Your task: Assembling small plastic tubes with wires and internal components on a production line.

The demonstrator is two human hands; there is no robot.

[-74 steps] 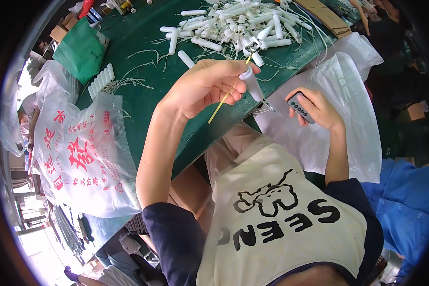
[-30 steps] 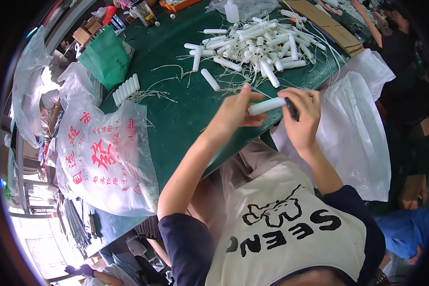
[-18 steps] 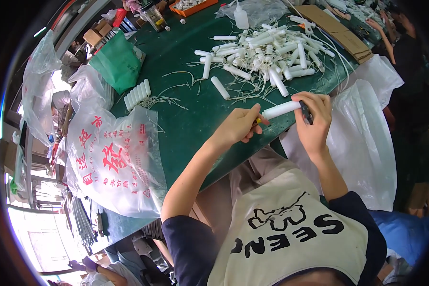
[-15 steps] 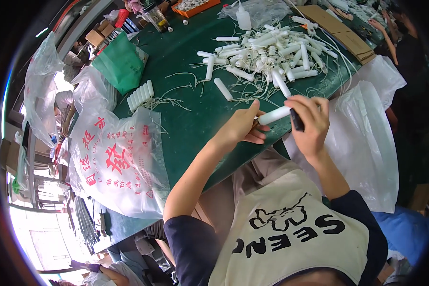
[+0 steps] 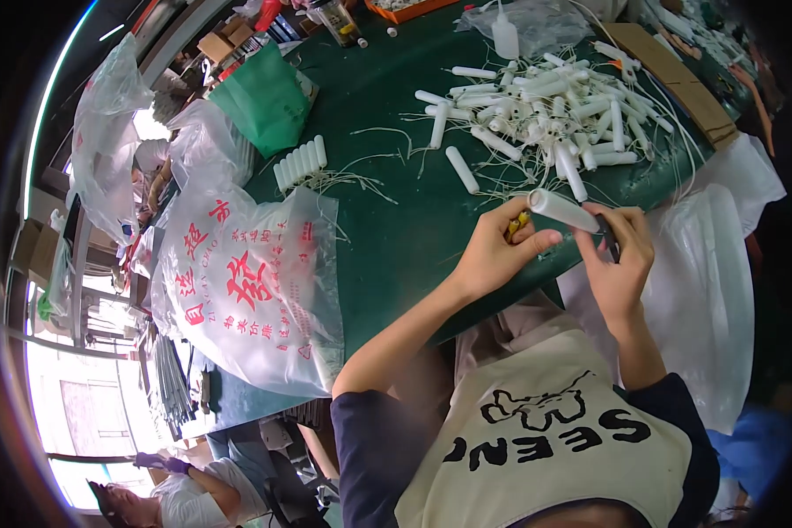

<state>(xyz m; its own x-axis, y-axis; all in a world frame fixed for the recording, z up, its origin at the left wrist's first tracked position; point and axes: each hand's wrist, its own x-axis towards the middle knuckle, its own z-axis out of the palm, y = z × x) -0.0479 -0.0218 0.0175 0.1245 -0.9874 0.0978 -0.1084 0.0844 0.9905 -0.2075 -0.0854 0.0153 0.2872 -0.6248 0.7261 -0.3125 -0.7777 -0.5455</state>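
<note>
A white plastic tube (image 5: 565,211) lies slantwise between my hands, its round end toward the left. My right hand (image 5: 623,264) pinches the tube's right end and keeps a black stick-like tool (image 5: 607,238) tucked in its fingers. Beneath the tube's left end, my left hand (image 5: 500,253) curls round a small yellow-ended piece (image 5: 517,225), whose kind I cannot make out; its thumb points toward the tube. Just beyond is a heap of similar white tubes with thin cords (image 5: 546,106). One loose tube (image 5: 462,170) rests left of the heap.
A row of white tubes (image 5: 299,165) lies on the green table (image 5: 383,233). Left of it are a printed plastic bag (image 5: 246,290) and a green bag (image 5: 264,101). A white squeeze bottle (image 5: 505,40) stands behind the heap. Cardboard (image 5: 673,84) and white sheeting (image 5: 704,282) edge the right. Another person (image 5: 185,493) sits lower left.
The tube has turned so its left end now points up and left. My left hand has shifted under that end, showing the yellow-ended piece. The whole view has shifted.
</note>
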